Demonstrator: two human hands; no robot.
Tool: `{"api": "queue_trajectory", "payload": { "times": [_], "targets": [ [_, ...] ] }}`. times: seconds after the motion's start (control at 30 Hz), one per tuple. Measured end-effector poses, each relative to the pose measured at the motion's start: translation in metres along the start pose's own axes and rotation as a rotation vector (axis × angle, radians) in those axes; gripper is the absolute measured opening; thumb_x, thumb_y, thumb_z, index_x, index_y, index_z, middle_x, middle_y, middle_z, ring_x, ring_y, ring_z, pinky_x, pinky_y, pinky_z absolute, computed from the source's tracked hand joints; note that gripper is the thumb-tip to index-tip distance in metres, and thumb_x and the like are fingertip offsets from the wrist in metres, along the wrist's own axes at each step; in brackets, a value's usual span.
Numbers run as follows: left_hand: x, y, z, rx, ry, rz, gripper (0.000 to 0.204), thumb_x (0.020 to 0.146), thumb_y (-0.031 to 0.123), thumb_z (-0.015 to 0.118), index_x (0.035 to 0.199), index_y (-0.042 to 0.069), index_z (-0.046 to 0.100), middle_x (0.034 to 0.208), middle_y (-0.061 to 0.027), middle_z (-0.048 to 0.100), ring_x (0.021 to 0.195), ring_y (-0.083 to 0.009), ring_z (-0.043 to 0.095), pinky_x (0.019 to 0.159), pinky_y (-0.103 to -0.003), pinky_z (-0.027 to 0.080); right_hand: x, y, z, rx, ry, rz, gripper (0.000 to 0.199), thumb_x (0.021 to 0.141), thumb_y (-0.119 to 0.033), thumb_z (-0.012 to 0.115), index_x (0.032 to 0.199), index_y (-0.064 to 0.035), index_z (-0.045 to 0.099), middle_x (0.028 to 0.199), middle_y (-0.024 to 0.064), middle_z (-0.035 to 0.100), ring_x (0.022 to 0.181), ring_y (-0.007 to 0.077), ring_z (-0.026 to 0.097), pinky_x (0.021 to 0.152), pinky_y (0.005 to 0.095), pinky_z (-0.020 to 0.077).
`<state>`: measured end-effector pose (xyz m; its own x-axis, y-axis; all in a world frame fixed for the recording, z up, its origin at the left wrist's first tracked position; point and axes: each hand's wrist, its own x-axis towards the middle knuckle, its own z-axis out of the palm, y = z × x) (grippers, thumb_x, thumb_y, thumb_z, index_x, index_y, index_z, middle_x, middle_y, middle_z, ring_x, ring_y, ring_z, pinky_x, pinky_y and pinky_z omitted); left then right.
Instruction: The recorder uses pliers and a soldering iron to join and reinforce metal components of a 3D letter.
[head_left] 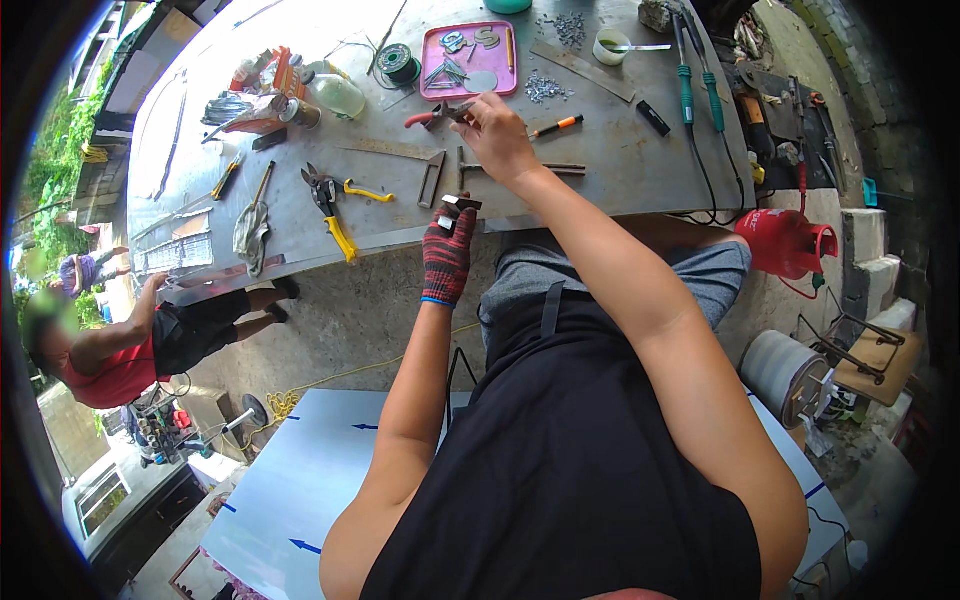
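My left hand [447, 262], in a red and black knit glove, is closed around a small bent metal piece [460, 204] with dark and shiny faces, just over the table's near edge. Bare, my right hand [497, 132] reaches farther over the table, its fingers closed at the dark head of red-handled pliers [424, 119]. Beyond it is a pink tray [431, 52] holding cut metal letters, small metal strips, a grey disc and a pencil-like stick. An orange and black marker-like tool [557, 127] lies right of that hand. Between my hands rests a T-shaped metal bar [540, 169].
Left on the metal table [350, 215] lie yellow-handled snips [325, 205], a square [431, 180], a rag [252, 235] and a solder spool [398, 64]. Two green-handled soldering irons [685, 95] and a white cup [610, 46] are right. A red gas cylinder [785, 243] stands beside the table; another person [110, 350] works left.
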<state>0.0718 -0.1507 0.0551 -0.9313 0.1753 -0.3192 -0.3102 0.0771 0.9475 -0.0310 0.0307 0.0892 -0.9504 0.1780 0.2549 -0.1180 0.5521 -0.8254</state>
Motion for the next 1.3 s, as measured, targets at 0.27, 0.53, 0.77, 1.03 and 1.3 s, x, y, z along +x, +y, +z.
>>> {"api": "queue_trajectory", "payload": {
  "times": [0.27, 0.53, 0.77, 1.03, 1.3],
  "targets": [
    [-0.007, 0.069, 0.031, 0.099, -0.054, 0.056, 0.047, 0.096, 0.017, 0.080, 0.140, 0.009, 0.067, 0.102, -0.0014, 0.076, 0.091, -0.0087, 0.066, 0.085, -0.028, 0.055, -0.035, -0.019, -0.128, 0.649, -0.016, 0.104, 0.020, 0.101, -0.013, 0.071, 0.103, 0.0014, 0.057, 0.128, 0.0129, 0.067, 0.114, 0.0202, 0.066, 0.102, 0.0404, 0.0544],
    [-0.013, 0.101, 0.067, 0.049, -0.284, 0.162, 0.058, 0.091, 0.015, 0.084, 0.145, 0.010, 0.065, 0.111, -0.0029, 0.074, 0.100, -0.0074, 0.063, 0.091, -0.028, 0.054, -0.151, -0.034, -0.211, 0.845, -0.166, 0.417, 0.013, 0.110, -0.013, 0.059, 0.107, -0.0022, 0.053, 0.119, 0.0132, 0.069, 0.115, 0.0160, 0.066, 0.095, 0.0329, 0.0551],
    [-0.012, 0.123, 0.096, 0.231, -0.405, 0.371, 0.063, 0.086, 0.007, 0.085, 0.145, 0.008, 0.064, 0.124, -0.0047, 0.074, 0.108, -0.0101, 0.065, 0.098, -0.030, 0.052, -0.198, -0.056, -0.225, 0.580, -0.152, 0.522, 0.022, 0.105, -0.016, 0.068, 0.115, -0.0017, 0.054, 0.091, 0.0061, 0.068, 0.090, 0.0128, 0.068, 0.082, 0.0300, 0.0547],
    [-0.014, 0.137, 0.113, 0.321, -0.474, 0.518, 0.068, 0.078, 0.003, 0.087, 0.142, 0.014, 0.067, 0.133, -0.0103, 0.074, 0.122, -0.0259, 0.070, 0.104, -0.037, 0.054, -0.199, -0.073, -0.246, 0.449, -0.284, 0.486, 0.029, 0.106, -0.022, 0.067, 0.121, 0.0019, 0.061, 0.097, 0.0063, 0.068, 0.088, 0.0111, 0.065, 0.083, 0.0279, 0.0542],
    [-0.014, 0.135, 0.116, 0.397, -0.472, 0.622, 0.069, 0.076, 0.000, 0.087, 0.140, 0.015, 0.069, 0.130, -0.0116, 0.074, 0.118, -0.0298, 0.072, 0.099, -0.037, 0.057, -0.192, -0.079, -0.248, 0.663, -0.376, 0.658, 0.036, 0.109, -0.030, 0.064, 0.122, 0.0037, 0.068, 0.089, 0.0022, 0.068, 0.080, 0.0074, 0.066, 0.076, 0.0257, 0.0571]
  ]
}}
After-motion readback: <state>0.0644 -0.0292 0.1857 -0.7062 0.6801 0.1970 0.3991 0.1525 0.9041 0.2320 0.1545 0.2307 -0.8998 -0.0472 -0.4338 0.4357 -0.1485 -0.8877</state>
